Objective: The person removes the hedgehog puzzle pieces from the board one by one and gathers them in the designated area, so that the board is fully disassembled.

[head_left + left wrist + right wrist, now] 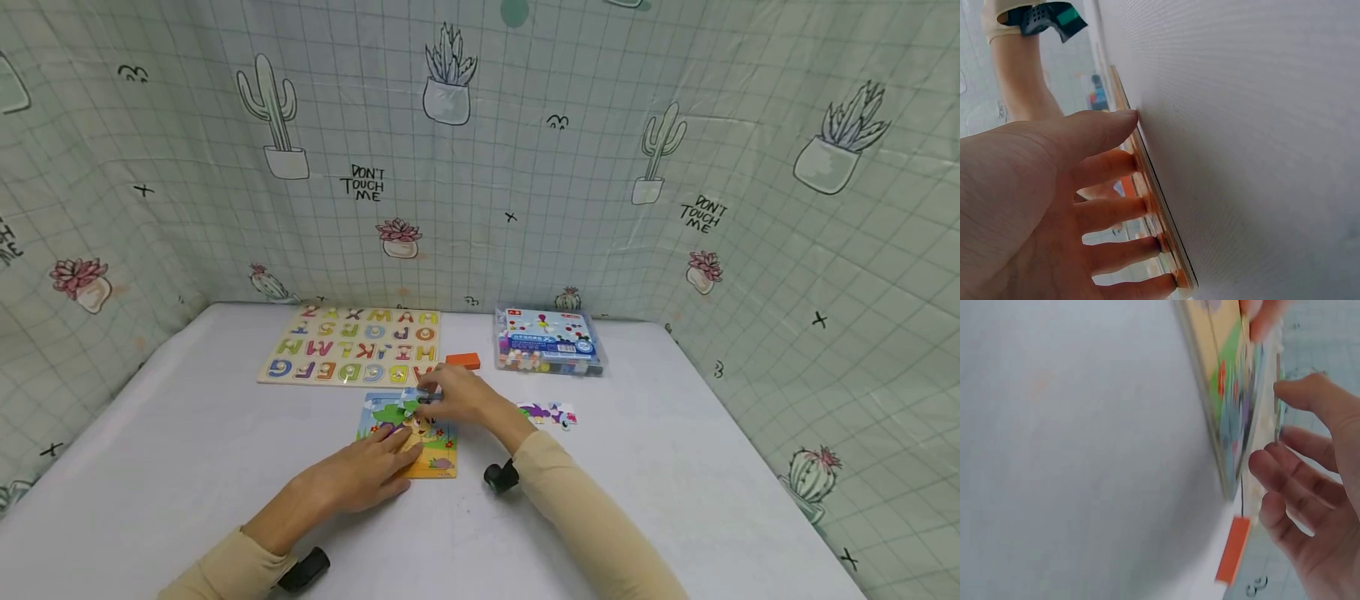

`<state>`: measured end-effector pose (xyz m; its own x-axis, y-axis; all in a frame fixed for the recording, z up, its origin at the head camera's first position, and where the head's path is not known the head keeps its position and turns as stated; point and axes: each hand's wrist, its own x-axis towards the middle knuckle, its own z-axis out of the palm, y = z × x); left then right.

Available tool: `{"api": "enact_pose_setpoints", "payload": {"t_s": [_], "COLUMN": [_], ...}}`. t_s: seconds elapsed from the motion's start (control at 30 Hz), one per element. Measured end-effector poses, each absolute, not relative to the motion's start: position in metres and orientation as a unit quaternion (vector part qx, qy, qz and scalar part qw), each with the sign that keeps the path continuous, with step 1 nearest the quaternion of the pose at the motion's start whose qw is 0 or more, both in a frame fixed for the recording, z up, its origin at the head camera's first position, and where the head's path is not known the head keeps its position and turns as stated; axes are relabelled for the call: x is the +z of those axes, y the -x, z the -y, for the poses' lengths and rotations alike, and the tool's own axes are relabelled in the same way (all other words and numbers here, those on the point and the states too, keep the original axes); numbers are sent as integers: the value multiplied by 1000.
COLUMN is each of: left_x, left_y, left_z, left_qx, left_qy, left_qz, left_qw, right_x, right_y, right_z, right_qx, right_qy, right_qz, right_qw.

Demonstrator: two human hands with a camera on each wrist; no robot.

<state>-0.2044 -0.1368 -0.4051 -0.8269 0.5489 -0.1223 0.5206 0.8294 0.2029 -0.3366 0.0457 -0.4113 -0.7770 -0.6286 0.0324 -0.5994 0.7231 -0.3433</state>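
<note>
A colourful jigsaw puzzle board (442, 462) with a cartoon picture lies flat on the table. My left hand (367, 471) rests on its left side, fingers spread and fairly straight; in the left wrist view the fingertips (1147, 203) press on the board. Over the board's upper part, my right hand (457, 396) pinches a puzzle piece (409, 400) with blue and green on it. The right wrist view shows that piece edge-on between thumb and fingers (1310, 394), raised above the board. Part of the picture is hidden by both hands.
Behind the puzzle lies a wooden alphabet board (352, 346). An orange block (462, 361) sits next to it, with a clear plastic box (549, 342) to the right. Several joined puzzle pieces (551, 413) lie right of my right wrist. A patterned cloth (480, 167) hangs behind.
</note>
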Motion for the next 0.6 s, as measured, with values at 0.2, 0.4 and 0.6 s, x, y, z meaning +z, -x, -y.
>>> {"api": "enact_pose_setpoints", "payload": {"t_s": [0.2,0.4,0.6], "left_x": [-405,-403,-403], "left_y": [204,202,201], "left_z": [137,136,136], "left_qx": [84,83,94], "left_qy": [-276,-272,-274], "left_qz": [-953,-954,-953], "left_qw": [88,88,84], "right_x": [-407,-406,-409], "right_y": [338,336,335], "right_z": [-77,-108,-132], "right_qx": [-187,-179,-171], "right_qy": [330,319,308], "right_qz": [-924,-930,-935], "right_qw": [45,33,37]}}
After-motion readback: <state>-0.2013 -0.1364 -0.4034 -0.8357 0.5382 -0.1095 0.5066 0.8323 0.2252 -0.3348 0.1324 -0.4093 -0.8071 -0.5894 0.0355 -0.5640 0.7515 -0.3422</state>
